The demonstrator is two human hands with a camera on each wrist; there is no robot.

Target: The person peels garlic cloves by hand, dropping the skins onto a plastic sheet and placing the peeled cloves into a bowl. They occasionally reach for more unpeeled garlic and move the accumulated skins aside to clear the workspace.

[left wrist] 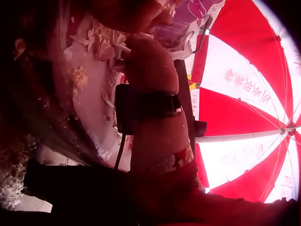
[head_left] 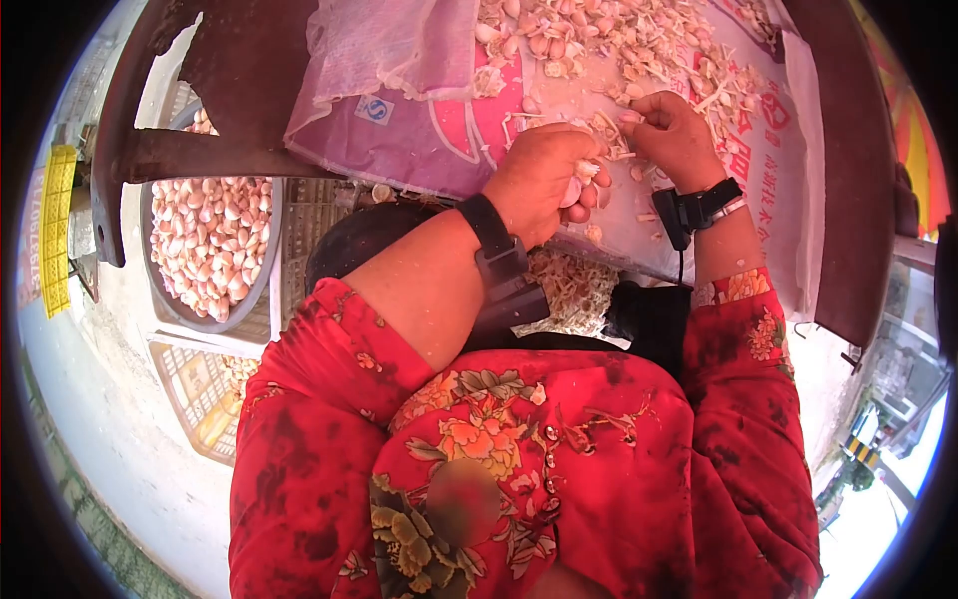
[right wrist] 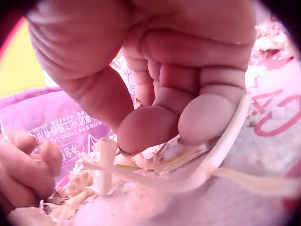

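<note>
My left hand [head_left: 544, 180] is curled round garlic, with a pale clove [head_left: 587, 170] showing between thumb and fingers. In the left wrist view only part of this hand [left wrist: 131, 14] shows, dark at the top. To its right, my right hand [head_left: 679, 135] is over the sacking with bent fingers. Close up in the right wrist view, fingers of the right hand [right wrist: 178, 80] bend down at loose skins and a long pale stem [right wrist: 230, 136]; whether they pinch anything cannot be told. Loose garlic [head_left: 639, 50] is heaped beyond both hands.
Printed sacking [head_left: 389, 140] covers the work surface. On the left stands a round tub [head_left: 276, 240] of cloves, above a plastic crate [head_left: 190, 399]. Skins [head_left: 569, 290] lie below the near edge. A red and white umbrella [left wrist: 235, 113] appears in the left wrist view.
</note>
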